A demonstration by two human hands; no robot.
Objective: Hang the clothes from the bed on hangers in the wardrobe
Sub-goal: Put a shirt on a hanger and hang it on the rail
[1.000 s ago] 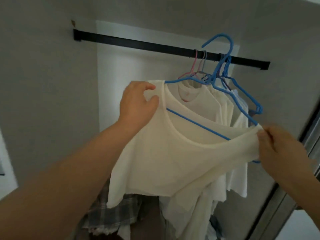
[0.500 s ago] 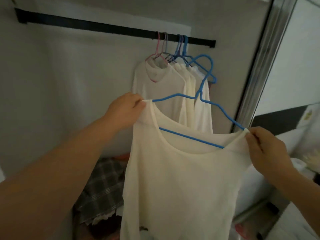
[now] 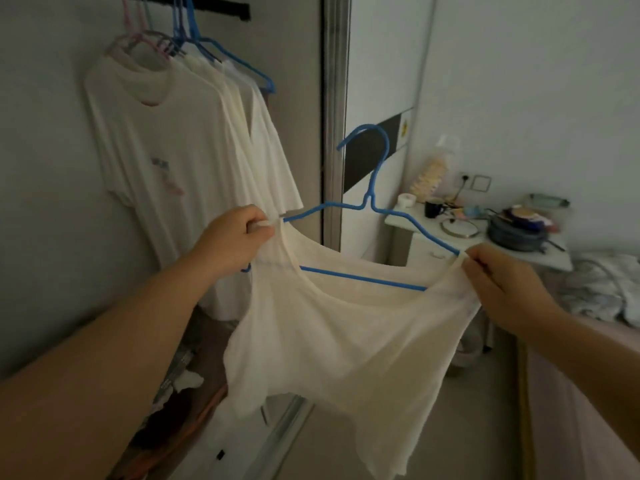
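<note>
While both hands hold it up, the shirt sags between them on a blue hanger outside the wardrobe, well short of the rail. Left hand has fingers curled tight, pinching the shirt's shoulder at the hanger's end; right hand pinches the other shoulder the same way. Neither grips the hook, which stands free above. The wide neckline looks loose, so I judge the cloth could slide off an end if either pinch lets go or the hanger tips on the lift. Farther off, hung shirts crowd the rail's right end, and the hook might snag their hangers or knock one loose. Beyond, more clothes lie on the bed, not yet hung.
</note>
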